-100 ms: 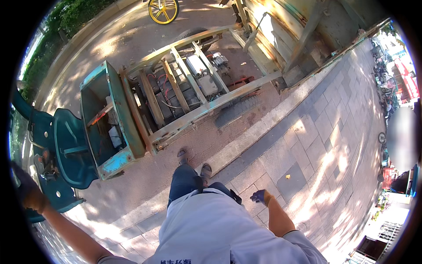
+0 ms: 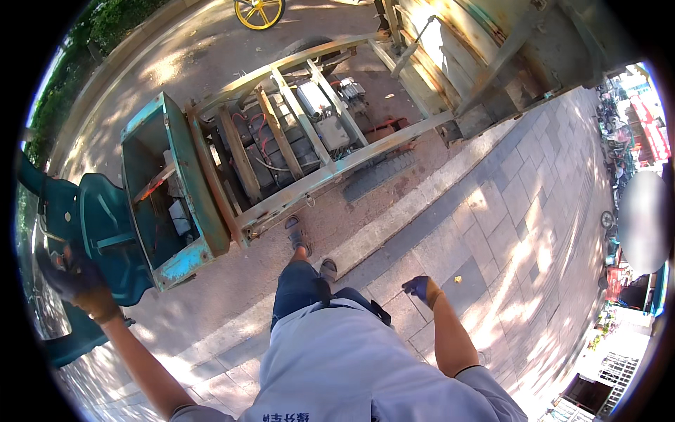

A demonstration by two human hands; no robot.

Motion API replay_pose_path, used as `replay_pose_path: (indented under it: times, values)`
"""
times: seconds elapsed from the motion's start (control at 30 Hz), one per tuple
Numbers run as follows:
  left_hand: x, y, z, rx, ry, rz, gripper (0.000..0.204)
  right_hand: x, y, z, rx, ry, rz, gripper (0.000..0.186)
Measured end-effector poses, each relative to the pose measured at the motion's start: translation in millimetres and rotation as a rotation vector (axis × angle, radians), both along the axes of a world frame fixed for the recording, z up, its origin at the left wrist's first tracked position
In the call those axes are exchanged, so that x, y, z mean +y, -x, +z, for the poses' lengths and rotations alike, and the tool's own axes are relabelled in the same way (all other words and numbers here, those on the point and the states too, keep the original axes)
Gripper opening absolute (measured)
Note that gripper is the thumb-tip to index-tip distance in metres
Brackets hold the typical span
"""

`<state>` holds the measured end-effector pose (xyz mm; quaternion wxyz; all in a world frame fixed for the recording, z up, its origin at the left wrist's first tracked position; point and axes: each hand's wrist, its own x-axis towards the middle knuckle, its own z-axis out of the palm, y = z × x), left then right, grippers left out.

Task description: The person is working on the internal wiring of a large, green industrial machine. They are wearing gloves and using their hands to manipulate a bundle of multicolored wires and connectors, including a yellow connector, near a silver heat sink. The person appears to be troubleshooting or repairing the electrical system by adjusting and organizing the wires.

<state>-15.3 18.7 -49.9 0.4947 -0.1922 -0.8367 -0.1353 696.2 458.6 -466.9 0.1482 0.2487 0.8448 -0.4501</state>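
Note:
My left hand (image 2: 79, 287), in a dark blue glove with a yellowish cuff, is raised at the left rim beside the green front body (image 2: 105, 232) of a cargo tricycle. Its fingers look apart, with nothing visible in them; whether it touches the body I cannot tell. In a like glove, my right hand (image 2: 423, 290) hangs over the paving at my right side, fingers loosely bent and holding nothing. Before me lies the rusty tricycle frame (image 2: 295, 190), with batteries (image 2: 281, 151) and red wires between its crossbars. An open green metal box (image 2: 184, 261) holds a red-and-white item and a white item.
The rusty cargo bed (image 2: 485, 63) stands tipped up at the far right. A pale kerb strip (image 2: 394, 225) runs past my feet. Beyond the frame is a yellow-spoked wheel (image 2: 260, 13). Parked vehicles (image 2: 615, 165) line the right rim.
My left hand has come in from the left rim, moving right and slightly up. My right hand is slightly higher, and my left foot has stepped forward.

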Motion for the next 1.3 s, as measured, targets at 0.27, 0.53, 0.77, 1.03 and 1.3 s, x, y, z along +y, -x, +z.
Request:
replay_pose_path:
  times: [0.27, 0.53, 0.77, 1.03, 1.3]
  values:
    - [129.7, -49.3, -299.3, -0.995, -0.055, -0.328, 0.063, 53.4, 209.5, 85.8, -0.312, 0.197, -0.783, 0.028]
    - [258.1, -47.5, -361.6, -1.463, 0.209, -0.665, 0.068, 133.3, 333.8, 3.3, -0.075, 0.359, -0.995, 0.035]
    - [380.8, 36.6, -411.8, -1.507, 0.298, -0.560, 0.034, 242.7, 479.0, -123.4, 0.076, 0.359, -0.925, 0.039]
    - [603.0, 148.6, -536.1, -1.511, 0.938, -0.400, 0.049, 288.5, 577.0, -186.6, 0.095, 0.380, -0.921, 0.050]
    - [691.2, 158.3, -584.4, -1.426, 1.499, -0.304, 0.071, 297.4, 590.3, -222.7, -0.157, 0.206, -0.694, 0.078]
